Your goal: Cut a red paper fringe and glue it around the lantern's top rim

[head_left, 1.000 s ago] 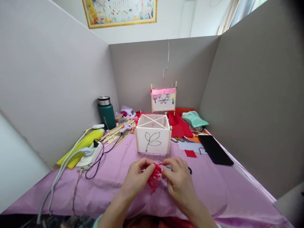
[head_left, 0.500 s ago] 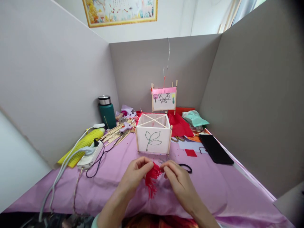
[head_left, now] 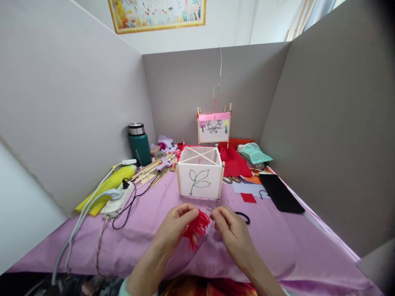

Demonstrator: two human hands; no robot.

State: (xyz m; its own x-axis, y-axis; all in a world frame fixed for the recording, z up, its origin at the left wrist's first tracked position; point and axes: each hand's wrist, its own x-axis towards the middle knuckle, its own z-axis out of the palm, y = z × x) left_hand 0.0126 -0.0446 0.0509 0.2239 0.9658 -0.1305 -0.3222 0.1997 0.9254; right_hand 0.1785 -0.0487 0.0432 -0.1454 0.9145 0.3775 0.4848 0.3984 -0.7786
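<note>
A: what are the fingers doing?

B: left hand has thumb and fingers pinched on the edge of a red fringe, thin ragged strips hanging down, in front of the white box. right hand has its thumb and index bunched together just beside it, can't tell if there's anything in between.

A: and the containers?

B: box is pale panels on a stick frame, two sticks crossed over the top, leafy sprig drawn up front. teal bottle is capped, contents hidden. purple cloth looks smooth, bit wrinkly.
</note>
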